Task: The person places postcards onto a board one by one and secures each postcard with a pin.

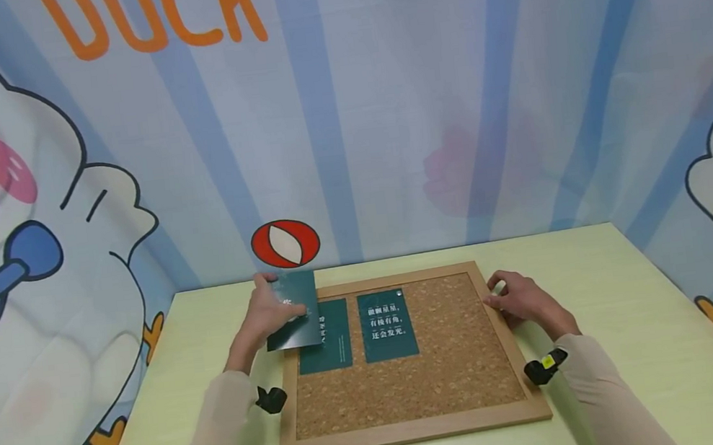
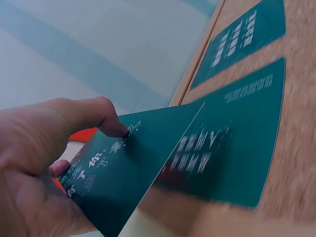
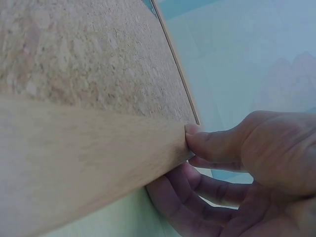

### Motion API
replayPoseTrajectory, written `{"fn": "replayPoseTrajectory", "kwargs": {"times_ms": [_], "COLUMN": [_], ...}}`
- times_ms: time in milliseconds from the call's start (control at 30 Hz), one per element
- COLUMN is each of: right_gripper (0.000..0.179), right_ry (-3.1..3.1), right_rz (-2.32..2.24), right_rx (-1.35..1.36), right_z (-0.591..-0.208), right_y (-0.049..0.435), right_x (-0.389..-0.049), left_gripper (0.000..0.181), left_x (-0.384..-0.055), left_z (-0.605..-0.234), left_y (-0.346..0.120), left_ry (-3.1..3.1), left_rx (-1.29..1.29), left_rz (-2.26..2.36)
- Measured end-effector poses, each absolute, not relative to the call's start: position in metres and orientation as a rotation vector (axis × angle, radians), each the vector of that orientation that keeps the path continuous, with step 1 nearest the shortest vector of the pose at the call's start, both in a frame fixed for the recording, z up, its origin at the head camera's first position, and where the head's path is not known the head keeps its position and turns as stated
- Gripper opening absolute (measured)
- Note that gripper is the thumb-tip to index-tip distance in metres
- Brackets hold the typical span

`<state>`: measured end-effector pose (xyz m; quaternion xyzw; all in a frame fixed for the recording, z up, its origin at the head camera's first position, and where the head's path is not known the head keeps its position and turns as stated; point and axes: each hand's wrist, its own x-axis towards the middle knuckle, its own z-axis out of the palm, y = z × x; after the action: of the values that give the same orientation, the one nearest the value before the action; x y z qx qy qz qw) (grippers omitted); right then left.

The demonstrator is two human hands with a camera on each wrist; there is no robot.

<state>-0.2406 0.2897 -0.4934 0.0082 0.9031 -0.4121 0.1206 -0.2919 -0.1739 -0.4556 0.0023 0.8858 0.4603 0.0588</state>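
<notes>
My left hand (image 1: 266,312) holds a dark green card (image 1: 299,294) printed with white characters, thumb on its front and fingers behind. That card is raised over the board's upper left and partly covers a second green card (image 1: 339,351) lying on the cork. A third green card (image 1: 388,328) with three lines of white characters lies to its right. Beneath them is a wood-framed corkboard (image 1: 411,431). My right hand (image 1: 521,297) grips the board's right edge, its thumb (image 3: 207,143) on the frame and its other fingers curled at the side and underside.
The board rests on a pale yellow table (image 1: 636,338). Behind stands a blue-striped backdrop (image 1: 378,119) with cartoon ducks and orange lettering. A small black wrist device (image 1: 271,400) is at the left wrist, and another wrist device (image 1: 544,368) is at the right.
</notes>
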Motion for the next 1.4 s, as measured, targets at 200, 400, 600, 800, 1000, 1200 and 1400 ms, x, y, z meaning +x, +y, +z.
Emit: {"fn": "replayPoseTrajectory", "kwargs": {"times_ms": [200, 400, 600, 800, 1000, 1200, 1400], "right_gripper": [0.032, 0.032, 0.032, 0.033, 0.033, 0.031, 0.030], "right_ry": [2.637, 2.633, 2.630, 2.626, 2.638, 2.644, 2.650], "right_rz": [-1.209, -1.209, -1.205, -1.203, -1.193, -1.202, -1.194], "right_rx": [0.016, 0.027, 0.036, 0.058, 0.045, 0.027, 0.023], "right_z": [-0.496, -0.497, -0.496, -0.494, -0.492, -0.493, -0.495], "right_y": [0.291, 0.290, 0.289, 0.290, 0.289, 0.290, 0.290], "right_x": [-0.241, -0.241, -0.241, -0.242, -0.239, -0.240, -0.242], "left_gripper": [0.084, 0.084, 0.085, 0.084, 0.086, 0.084, 0.081], "left_x": [-0.295, -0.295, -0.293, -0.289, -0.280, -0.273, -0.269], "left_z": [-0.457, -0.456, -0.458, -0.460, -0.460, -0.461, -0.467], "left_y": [-0.141, -0.105, -0.072, -0.039, -0.007, 0.023, 0.046], "left_ry": [2.651, 2.635, 2.612, 2.554, 2.549, 2.556, 2.502], "left_rx": [0.088, 0.121, 0.139, 0.172, 0.170, 0.179, 0.196], "left_rz": [1.420, 1.441, 1.418, 1.424, 1.410, 1.393, 1.421]}}
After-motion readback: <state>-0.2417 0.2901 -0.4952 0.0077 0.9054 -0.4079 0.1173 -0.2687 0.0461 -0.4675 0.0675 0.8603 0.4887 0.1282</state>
